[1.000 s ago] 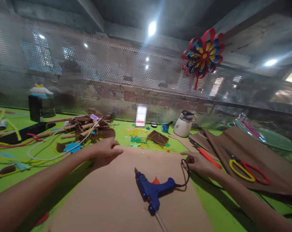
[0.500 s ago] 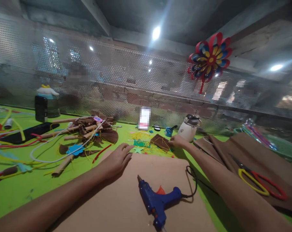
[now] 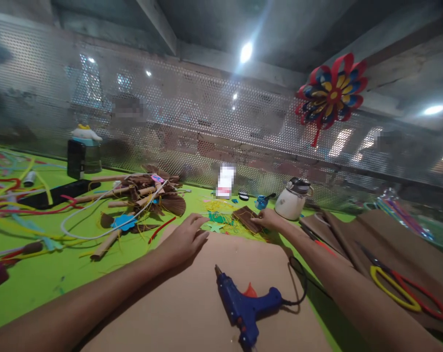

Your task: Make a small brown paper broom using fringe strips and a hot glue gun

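My left hand [image 3: 186, 238] rests at the far left edge of a tan board [image 3: 170, 303], its fingers stretched out and nothing in them. At the back of the board, my right hand [image 3: 269, 220] has its fingers closed on the right corner of a piece of brown paper [image 3: 247, 218]. This paper lies over loose yellow strings [image 3: 221, 205]. Between my hands are a pale green star [image 3: 215, 227] and a dark green piece [image 3: 216, 217]. On the board lies a blue glue gun [image 3: 245, 305], its nozzle pointing away from me.
Red-and-yellow scissors [image 3: 397, 288] lie on brown paper sheets [image 3: 386, 244] at right. A white jug [image 3: 290, 200] and a lit phone [image 3: 225, 181] stand at the back. Left are paper brooms [image 3: 140, 195] and coloured strips [image 3: 31, 210]. The glue gun's cord [image 3: 305, 283] runs right.
The view has turned slightly left, so things appear further right. My left fingers look a little more spread. My right hand stays at the brown paper's corner.
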A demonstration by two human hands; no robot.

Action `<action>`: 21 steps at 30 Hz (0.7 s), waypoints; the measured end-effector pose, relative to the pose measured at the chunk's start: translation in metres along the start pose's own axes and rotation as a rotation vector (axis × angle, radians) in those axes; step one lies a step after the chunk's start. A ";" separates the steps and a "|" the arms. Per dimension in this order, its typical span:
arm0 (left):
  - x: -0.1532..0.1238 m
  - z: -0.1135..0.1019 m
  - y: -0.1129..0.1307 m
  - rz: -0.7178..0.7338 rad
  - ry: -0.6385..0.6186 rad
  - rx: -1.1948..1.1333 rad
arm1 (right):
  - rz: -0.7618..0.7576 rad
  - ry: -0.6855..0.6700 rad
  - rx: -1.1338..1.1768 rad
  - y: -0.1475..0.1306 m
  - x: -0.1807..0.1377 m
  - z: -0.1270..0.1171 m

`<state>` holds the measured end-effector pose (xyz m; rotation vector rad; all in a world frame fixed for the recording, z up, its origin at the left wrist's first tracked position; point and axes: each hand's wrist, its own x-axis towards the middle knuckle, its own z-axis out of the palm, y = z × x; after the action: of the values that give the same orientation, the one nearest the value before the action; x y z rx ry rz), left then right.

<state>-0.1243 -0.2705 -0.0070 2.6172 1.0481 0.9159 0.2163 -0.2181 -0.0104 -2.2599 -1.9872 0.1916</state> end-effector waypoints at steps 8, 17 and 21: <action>0.000 -0.002 0.003 -0.016 0.017 -0.025 | 0.023 0.042 0.040 -0.001 0.001 -0.003; 0.016 -0.021 0.008 0.048 0.028 0.045 | 0.040 -0.057 -0.007 -0.004 0.002 -0.011; 0.028 -0.020 0.009 -0.040 -0.048 0.010 | 0.056 -0.108 -0.048 -0.015 0.003 0.001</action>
<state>-0.1159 -0.2592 0.0256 2.6030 1.0915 0.8378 0.2018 -0.2131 -0.0083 -2.3856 -2.0014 0.2801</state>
